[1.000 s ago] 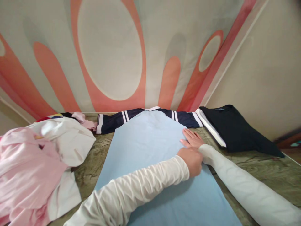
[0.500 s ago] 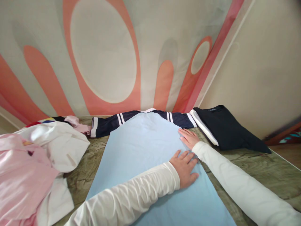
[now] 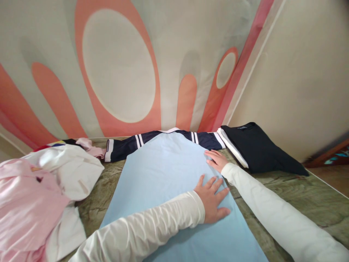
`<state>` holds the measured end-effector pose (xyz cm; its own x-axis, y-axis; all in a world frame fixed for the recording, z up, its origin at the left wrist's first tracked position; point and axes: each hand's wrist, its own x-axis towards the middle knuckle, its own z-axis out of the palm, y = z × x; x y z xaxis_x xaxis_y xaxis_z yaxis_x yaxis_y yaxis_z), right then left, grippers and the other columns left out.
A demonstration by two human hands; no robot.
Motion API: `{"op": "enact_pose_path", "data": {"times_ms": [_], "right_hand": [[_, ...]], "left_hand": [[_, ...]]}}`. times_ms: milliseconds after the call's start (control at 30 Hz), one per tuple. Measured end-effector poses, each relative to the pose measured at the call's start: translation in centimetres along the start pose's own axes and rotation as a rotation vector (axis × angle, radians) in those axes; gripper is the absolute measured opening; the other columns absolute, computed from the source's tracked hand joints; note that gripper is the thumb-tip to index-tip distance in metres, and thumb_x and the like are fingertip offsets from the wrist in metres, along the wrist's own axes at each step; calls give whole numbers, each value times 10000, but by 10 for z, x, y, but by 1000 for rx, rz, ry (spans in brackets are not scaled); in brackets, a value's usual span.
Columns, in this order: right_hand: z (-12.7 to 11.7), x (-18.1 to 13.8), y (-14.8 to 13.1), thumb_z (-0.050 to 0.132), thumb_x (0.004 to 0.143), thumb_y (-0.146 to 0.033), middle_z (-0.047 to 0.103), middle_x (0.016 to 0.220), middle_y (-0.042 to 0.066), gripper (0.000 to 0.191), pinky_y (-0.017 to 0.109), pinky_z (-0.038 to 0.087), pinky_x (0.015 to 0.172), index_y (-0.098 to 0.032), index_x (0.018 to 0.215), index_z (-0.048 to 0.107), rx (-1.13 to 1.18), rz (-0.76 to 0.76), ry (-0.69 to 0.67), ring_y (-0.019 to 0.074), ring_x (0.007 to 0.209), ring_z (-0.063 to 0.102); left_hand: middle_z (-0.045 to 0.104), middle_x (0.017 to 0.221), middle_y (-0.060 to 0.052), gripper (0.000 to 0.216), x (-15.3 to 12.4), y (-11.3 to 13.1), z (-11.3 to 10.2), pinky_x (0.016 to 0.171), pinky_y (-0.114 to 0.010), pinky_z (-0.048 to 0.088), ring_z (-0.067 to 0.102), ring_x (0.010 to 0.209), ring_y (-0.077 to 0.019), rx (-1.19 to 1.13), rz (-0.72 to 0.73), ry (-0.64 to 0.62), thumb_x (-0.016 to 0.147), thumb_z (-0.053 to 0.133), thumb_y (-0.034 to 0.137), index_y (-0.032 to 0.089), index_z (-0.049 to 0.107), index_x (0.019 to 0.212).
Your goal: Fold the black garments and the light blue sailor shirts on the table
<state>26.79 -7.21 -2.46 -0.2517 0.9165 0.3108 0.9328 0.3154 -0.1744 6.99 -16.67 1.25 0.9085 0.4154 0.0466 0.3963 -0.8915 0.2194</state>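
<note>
A light blue shirt (image 3: 152, 171) with navy, white-striped sleeves (image 3: 148, 140) lies spread face down, its collar toward the wall. My left hand (image 3: 212, 200) reaches across from the left and rests on the right part of the shirt's body, fingers spread and palm down. Just beyond it, my right hand (image 3: 217, 160) lies flat at the shirt's right edge below the sleeve, fingers stretched out. Neither hand grips anything. White sleeves cover both my forearms.
On the left, a loose heap holds a pink garment (image 3: 27, 203) and a white garment (image 3: 76, 167). At the right back sits a folded stack topped by a black garment (image 3: 261, 149). A wood-patterned table (image 3: 289, 193) lies beneath, against a painted wall (image 3: 169, 54).
The view has shifted slightly. My left hand's fingers are spread wider on the shirt, while my right hand stays at its right edge.
</note>
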Motion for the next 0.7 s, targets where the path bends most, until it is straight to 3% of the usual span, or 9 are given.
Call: {"op": "enact_pose_path", "data": {"times_ms": [167,300,400,467,567,700], "right_hand": [[-13,10,5,492,758,-273,608,1025,60,243,359,359,904,-197,945,627,64,10,19,197,985,505],[-21,35,19,496,758,-257,632,927,61,205,325,384,858,-186,885,641,50,112,36,182,893,547],[-24,59,37,481,761,-209,622,961,93,238,318,384,855,-149,936,631,-44,278,97,188,894,556],[-24,72,48,485,753,-186,608,998,124,270,347,375,861,-126,978,622,-132,361,60,218,931,550],[-21,81,56,494,752,-186,579,1054,174,336,396,359,862,-104,1065,585,-206,450,-40,270,989,529],[-13,78,54,478,784,-247,562,1047,233,374,443,365,833,-58,1099,549,-229,573,-73,309,999,520]], "left_hand": [[106,1448,-90,679,-6,9,-7,941,-642,12,80,1295,-343,-35,22,-93,790,249,634,263,196,1356],[159,1431,-116,702,0,11,-15,931,-618,147,152,1267,-385,-28,35,-150,748,391,615,243,263,1329],[341,1335,-126,465,12,13,-19,865,-492,343,372,1164,-321,5,90,-69,798,428,424,211,419,1212],[459,1220,-108,323,21,12,-19,778,-398,415,472,1049,-255,35,119,-8,818,415,317,198,492,1108],[554,1059,-79,244,29,7,-18,719,-355,425,504,950,-221,69,135,44,810,437,285,185,536,1010],[528,1131,-45,305,29,-4,-17,746,-363,398,462,982,-215,25,142,122,826,423,355,215,506,1083]]}}
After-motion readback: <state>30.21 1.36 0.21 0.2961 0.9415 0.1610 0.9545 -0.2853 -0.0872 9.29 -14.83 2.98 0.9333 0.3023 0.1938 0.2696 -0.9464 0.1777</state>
